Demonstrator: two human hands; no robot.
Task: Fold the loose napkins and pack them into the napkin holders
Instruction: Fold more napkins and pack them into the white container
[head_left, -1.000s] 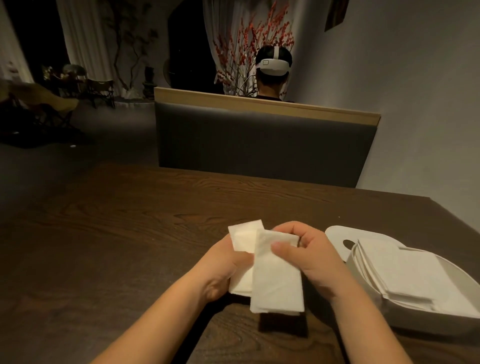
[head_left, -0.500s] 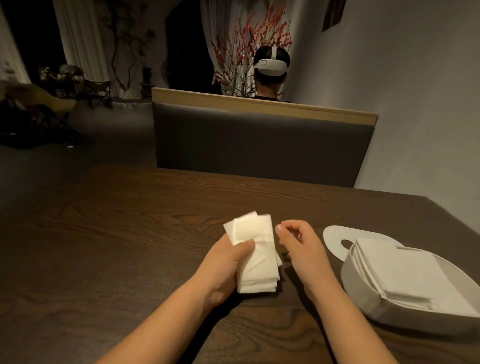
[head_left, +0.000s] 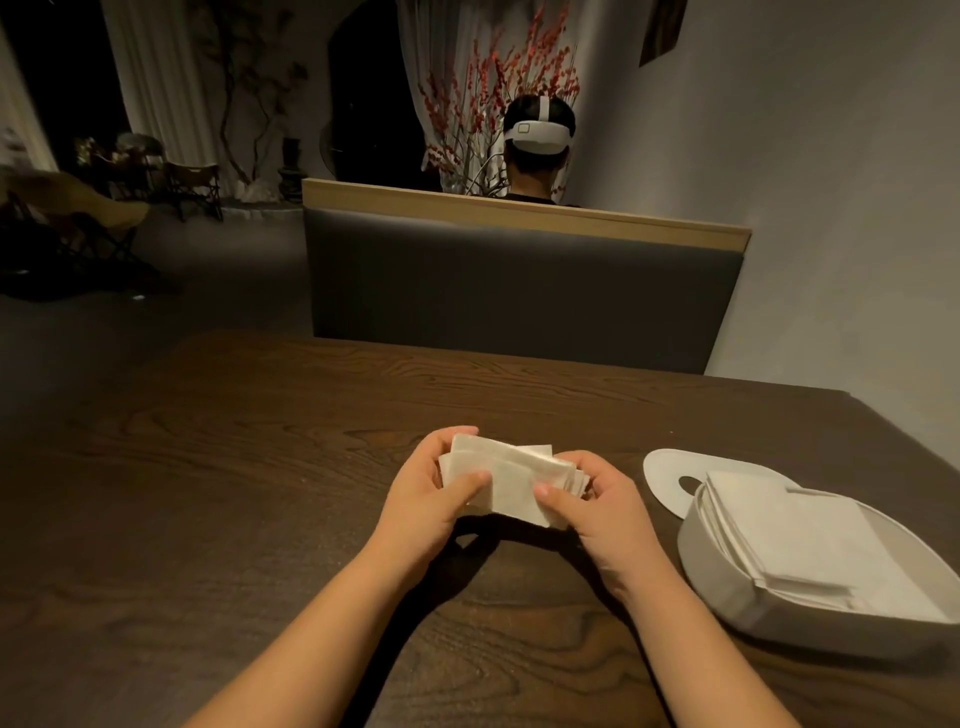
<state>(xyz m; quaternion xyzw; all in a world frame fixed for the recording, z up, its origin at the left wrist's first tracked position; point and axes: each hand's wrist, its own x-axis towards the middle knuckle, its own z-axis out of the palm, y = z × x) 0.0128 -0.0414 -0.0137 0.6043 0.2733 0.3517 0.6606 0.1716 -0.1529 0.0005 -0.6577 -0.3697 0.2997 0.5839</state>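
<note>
A small stack of folded white napkins (head_left: 511, 478) is held a little above the dark wooden table (head_left: 234, 467), lying roughly flat and sideways. My left hand (head_left: 431, 493) grips its left end, thumb on top. My right hand (head_left: 592, 504) grips the right end, thumb pressing the near edge. To the right stands a white napkin holder (head_left: 727, 587) with a pile of folded napkins (head_left: 789, 535) inside it. Its white lid (head_left: 670, 478), with an oval slot, lies flat behind it.
A grey padded bench back (head_left: 519, 291) with a wooden top rail stands across the table's far edge. Behind it a person wearing a headset (head_left: 537, 140) sits facing away. A grey wall (head_left: 831, 208) runs along the right side.
My right hand, which had let go of the napkins, has taken hold of the stack again. The stack has turned from upright to lying sideways between both hands.
</note>
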